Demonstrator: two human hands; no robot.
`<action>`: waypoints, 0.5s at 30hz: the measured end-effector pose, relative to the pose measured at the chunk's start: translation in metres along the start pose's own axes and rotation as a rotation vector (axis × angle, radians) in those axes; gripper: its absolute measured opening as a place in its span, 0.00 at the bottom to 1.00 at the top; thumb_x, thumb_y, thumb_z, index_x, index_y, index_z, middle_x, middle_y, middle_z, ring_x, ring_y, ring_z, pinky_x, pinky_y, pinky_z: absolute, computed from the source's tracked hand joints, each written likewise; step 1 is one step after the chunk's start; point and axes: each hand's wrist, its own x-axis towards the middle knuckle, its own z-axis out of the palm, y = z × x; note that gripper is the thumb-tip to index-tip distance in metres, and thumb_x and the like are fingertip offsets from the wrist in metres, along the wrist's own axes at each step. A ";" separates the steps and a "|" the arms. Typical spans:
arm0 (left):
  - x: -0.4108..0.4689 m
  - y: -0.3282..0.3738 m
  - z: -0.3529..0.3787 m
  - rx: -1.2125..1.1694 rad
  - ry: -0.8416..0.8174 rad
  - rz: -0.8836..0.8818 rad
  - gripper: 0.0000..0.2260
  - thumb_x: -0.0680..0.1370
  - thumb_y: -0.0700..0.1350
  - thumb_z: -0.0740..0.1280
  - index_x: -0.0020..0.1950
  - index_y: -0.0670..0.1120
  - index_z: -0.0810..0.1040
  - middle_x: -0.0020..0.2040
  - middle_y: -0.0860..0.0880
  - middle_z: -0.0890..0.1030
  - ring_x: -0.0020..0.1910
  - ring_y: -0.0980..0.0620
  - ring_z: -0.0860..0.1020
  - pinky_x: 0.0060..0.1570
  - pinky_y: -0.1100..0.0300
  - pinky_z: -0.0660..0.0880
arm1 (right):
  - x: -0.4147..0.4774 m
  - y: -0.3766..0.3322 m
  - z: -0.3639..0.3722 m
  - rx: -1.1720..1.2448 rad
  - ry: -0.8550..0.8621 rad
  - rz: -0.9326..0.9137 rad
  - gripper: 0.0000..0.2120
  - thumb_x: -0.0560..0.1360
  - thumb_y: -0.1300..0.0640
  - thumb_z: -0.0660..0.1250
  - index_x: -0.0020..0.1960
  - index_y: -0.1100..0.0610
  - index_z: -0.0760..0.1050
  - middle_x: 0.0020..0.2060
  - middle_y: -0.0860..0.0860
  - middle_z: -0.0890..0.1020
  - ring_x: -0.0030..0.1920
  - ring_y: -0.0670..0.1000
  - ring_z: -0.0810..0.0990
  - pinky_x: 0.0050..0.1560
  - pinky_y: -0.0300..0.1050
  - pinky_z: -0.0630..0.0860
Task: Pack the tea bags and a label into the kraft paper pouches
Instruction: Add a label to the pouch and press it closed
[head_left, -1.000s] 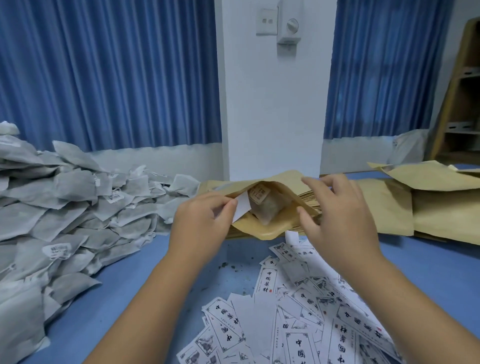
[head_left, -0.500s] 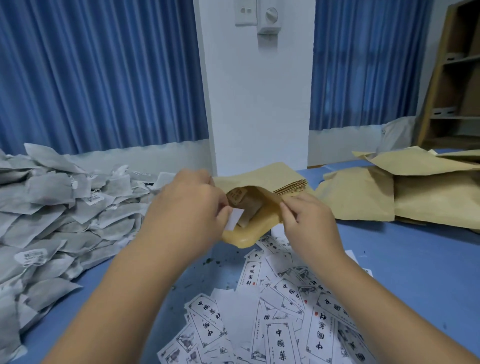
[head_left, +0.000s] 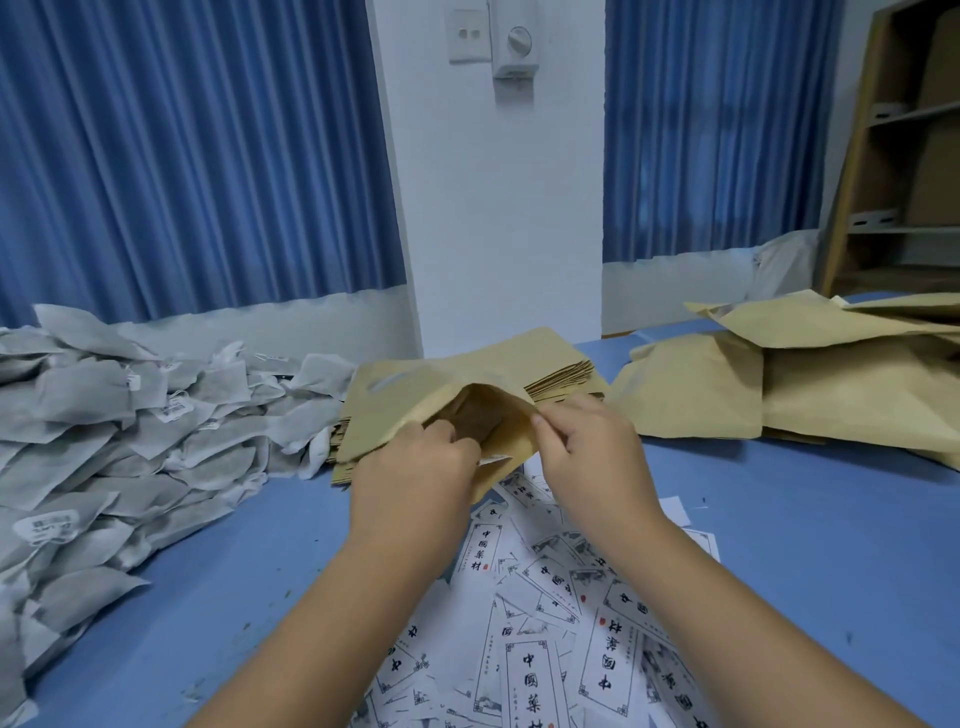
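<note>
An open kraft paper pouch (head_left: 511, 449) hangs between my hands above the blue table. My left hand (head_left: 415, 483) pinches a white label (head_left: 493, 459) whose edge shows at the pouch mouth; the fingers reach inside. My right hand (head_left: 587, 457) grips the pouch's right rim and holds the mouth apart. Something brown (head_left: 475, 423) sits inside the pouch; what it is I cannot tell. Several grey tea bags (head_left: 119, 441) are heaped at the left. Printed labels (head_left: 535, 613) lie scattered under my forearms.
A stack of flat kraft pouches (head_left: 441, 379) lies behind the held pouch. Filled pouches (head_left: 810, 384) are piled at the right. A white pillar (head_left: 498, 197) and blue curtains (head_left: 182, 150) stand behind the blue table (head_left: 810, 530). A wooden shelf (head_left: 904, 145) is at far right.
My left hand has pushed the white label from outside the pouch mouth down into it. My right hand shifted its grip on the rim. The view drifted, with the scene shifting left then right.
</note>
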 end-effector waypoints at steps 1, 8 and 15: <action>0.001 0.001 0.004 -0.004 -0.003 -0.037 0.02 0.74 0.45 0.69 0.45 0.51 0.80 0.36 0.53 0.69 0.34 0.50 0.69 0.25 0.62 0.53 | -0.001 0.000 0.000 -0.001 -0.005 0.000 0.14 0.78 0.58 0.62 0.33 0.54 0.70 0.31 0.49 0.67 0.34 0.51 0.68 0.35 0.48 0.65; 0.008 0.011 0.014 -0.085 -0.034 -0.102 0.06 0.79 0.44 0.62 0.45 0.50 0.77 0.36 0.52 0.69 0.33 0.49 0.68 0.29 0.60 0.61 | -0.003 -0.005 -0.003 0.002 -0.015 -0.037 0.11 0.78 0.59 0.62 0.39 0.59 0.79 0.33 0.48 0.68 0.35 0.51 0.69 0.36 0.49 0.70; 0.030 0.012 0.007 -0.145 -0.123 -0.183 0.07 0.76 0.40 0.62 0.41 0.49 0.77 0.31 0.51 0.69 0.29 0.49 0.68 0.26 0.61 0.61 | -0.007 -0.009 -0.002 0.032 -0.013 -0.047 0.10 0.78 0.59 0.63 0.42 0.60 0.80 0.34 0.49 0.69 0.35 0.49 0.69 0.37 0.48 0.69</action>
